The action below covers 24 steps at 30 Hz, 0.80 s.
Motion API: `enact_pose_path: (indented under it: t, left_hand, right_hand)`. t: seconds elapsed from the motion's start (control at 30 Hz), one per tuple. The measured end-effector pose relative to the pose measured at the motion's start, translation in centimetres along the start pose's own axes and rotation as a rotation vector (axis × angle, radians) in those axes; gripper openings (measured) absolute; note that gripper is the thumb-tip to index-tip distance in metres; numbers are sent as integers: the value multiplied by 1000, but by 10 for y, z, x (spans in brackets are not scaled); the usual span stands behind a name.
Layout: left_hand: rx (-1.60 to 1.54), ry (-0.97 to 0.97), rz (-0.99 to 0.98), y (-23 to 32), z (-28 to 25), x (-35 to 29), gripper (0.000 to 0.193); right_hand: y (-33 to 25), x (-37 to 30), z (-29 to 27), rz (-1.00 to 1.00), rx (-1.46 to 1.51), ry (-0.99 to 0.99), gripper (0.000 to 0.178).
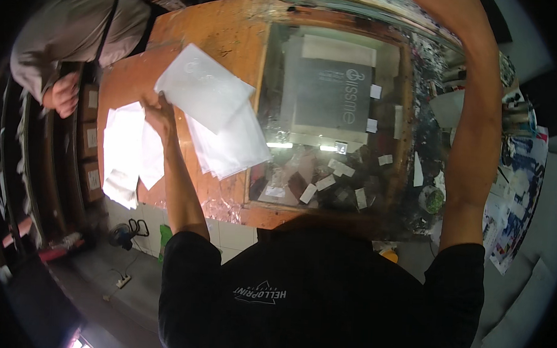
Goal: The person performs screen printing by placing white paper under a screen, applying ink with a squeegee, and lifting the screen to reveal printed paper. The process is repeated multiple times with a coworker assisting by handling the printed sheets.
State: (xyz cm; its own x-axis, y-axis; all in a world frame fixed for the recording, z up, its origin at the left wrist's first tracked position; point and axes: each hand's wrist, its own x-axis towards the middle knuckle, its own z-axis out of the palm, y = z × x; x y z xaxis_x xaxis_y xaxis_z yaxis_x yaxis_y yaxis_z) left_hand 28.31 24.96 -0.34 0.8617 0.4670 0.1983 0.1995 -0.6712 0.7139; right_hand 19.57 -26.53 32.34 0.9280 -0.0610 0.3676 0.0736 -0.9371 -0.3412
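My left hand [160, 117] is at the near-left corner of a translucent white plastic bag [198, 81], its fingers closed on that edge. The bag bears a faint printed mark and lies at an angle over a pile of similar bags [229, 149]. Beside my left wrist, a bright white stack of sheets or bags [122, 147] rests on the table's left end. My right arm stretches up past the right side, and its hand is beyond the top edge, out of view. Between my arms, a framed glass panel [331, 139] has a dark rectangle with pale lettering under it.
The wooden table [235, 30] bears the glass panel, with small white paper pieces [340, 169] near its front. Paint-stained clutter and a metal can [521, 117] stand right. Another person's hand [63, 94] shows at upper left, above shelves with boxes [91, 136].
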Motion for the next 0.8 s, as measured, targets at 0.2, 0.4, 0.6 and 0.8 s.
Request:
enact_pose_path:
  t: [0.2, 0.4, 0.6, 0.8]
  left_hand:
    - [568, -236, 711, -9, -24, -202, 53]
    - [277, -532, 774, 78, 102, -312, 58]
    - [106, -818, 1111, 157, 174, -332, 53]
    - [-66, -783, 967, 171, 175, -340, 56]
  right_hand:
    - [-5, -9, 12, -58, -3, 36, 53]
    - [-16, -7, 17, -143, -76, 73, 61]
    - [-9, 0, 0, 46, -25, -222, 57]
    - [20, -7, -20, -39, 193, -190, 50]
